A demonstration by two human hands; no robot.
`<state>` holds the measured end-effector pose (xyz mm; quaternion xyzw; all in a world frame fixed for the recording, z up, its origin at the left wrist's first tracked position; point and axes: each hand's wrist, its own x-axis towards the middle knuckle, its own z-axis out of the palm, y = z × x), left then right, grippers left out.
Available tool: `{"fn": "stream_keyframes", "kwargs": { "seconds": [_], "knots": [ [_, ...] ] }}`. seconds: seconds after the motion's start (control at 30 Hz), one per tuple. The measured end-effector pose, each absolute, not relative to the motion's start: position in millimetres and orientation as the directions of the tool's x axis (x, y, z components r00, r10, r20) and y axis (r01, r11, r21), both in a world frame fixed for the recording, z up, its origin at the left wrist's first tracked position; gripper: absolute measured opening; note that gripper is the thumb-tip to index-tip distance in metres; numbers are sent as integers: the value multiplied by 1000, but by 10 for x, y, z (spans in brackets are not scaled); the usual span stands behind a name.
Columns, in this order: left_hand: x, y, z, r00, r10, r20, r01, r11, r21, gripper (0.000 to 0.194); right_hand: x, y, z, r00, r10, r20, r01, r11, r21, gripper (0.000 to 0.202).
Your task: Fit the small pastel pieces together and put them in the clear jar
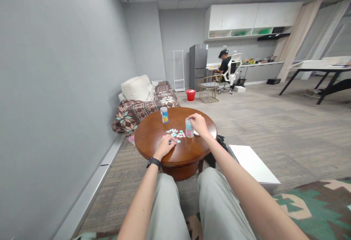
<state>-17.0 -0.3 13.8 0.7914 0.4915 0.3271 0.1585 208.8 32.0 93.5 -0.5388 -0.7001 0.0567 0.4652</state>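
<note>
Low on the round wooden table lies my left hand (166,145), its fingers curled together beside a loose scatter of pink, white and light blue puzzle pieces (175,133). Something small seems to be at those fingertips, too small to name. My right hand (198,124) reaches over the top of an upright clear jar (189,129) with a pink and blue picture. Its fingers are pinched together at the jar's rim, and whatever they hold is hidden. Behind the pieces stands a second can (164,115), blue with a yellow figure, touched by neither hand.
The brown table (148,137) has a rounded edge close to my knees. A white box (253,164) sits on the floor at right. Beyond are a covered sofa (145,103), a red bucket (191,94), a wire chair (210,86) and a seated person (225,64).
</note>
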Motion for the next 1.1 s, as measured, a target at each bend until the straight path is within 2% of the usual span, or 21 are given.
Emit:
{"fn": "stream_keyframes", "kwargs": {
  "seconds": [0.13, 0.27, 0.37, 0.47, 0.57, 0.77, 1.1],
  "knots": [
    [-193, -29, 184, 275, 889, 366, 615, -455, 644, 8, 2068, 317, 967, 0, 834, 552, 756, 361, -545, 26],
    [-215, -38, 210, 276, 903, 330, 516, -429, 741, 13, 2091, 323, 972, -1, 823, 568, 735, 386, -558, 28],
    [-234, -23, 193, 285, 897, 338, 443, -436, 783, 16, 2077, 319, 888, 145, 793, 591, 650, 374, -661, 34],
    [-249, 1, 156, 246, 908, 339, 428, -415, 803, 18, 2006, 295, 690, 290, 822, 490, 520, 294, -802, 49],
    [-257, 24, 112, 223, 919, 325, 416, -391, 821, 21, 1903, 264, 429, 238, 875, 422, 451, 285, -846, 58],
    [-247, 50, 58, 215, 934, 284, 324, -343, 882, 21, 1757, 208, 56, 181, 841, 510, 417, 404, -814, 49],
    [-209, 41, 103, 94, 940, 328, 220, -341, 914, 26, 1779, 115, 13, 114, 756, 644, 549, 493, -675, 58]
  ]
}}
